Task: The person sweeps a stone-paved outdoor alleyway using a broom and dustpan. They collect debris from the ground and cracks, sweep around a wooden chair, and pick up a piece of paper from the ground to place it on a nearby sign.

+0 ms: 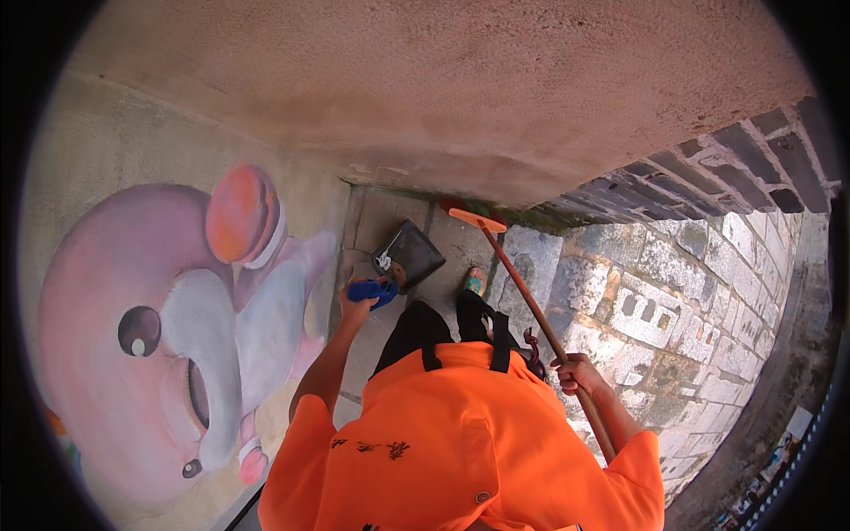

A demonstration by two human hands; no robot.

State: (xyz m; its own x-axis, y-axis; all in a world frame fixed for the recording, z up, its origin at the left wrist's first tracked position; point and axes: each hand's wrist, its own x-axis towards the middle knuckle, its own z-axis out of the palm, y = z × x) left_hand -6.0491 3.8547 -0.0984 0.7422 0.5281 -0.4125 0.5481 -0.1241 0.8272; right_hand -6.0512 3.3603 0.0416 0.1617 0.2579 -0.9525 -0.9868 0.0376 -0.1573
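My left hand point(356, 307) is closed around a blue handle point(375, 290) that stands over a black dustpan point(420, 254) on the paving. Something white and crumpled point(384, 260) and a brownish scrap show at the near left of the pan; I cannot tell whether they lie inside it. My right hand point(579, 375) grips the reddish-brown stick of a broom point(529, 299). The stick slants away to the left, and the broom's orange head point(476, 219) touches down by the foot of the wall, right of the dustpan.
A plain pinkish wall point(460, 97) rises ahead, and a wall with a painted pink elephant point(133, 310) stands at my left; they meet in a corner beyond the dustpan. Rough stone paving point(655, 310) spreads to the right, beside a grey brick wall base point(744, 159). My sandalled foot point(475, 281) is near the dustpan.
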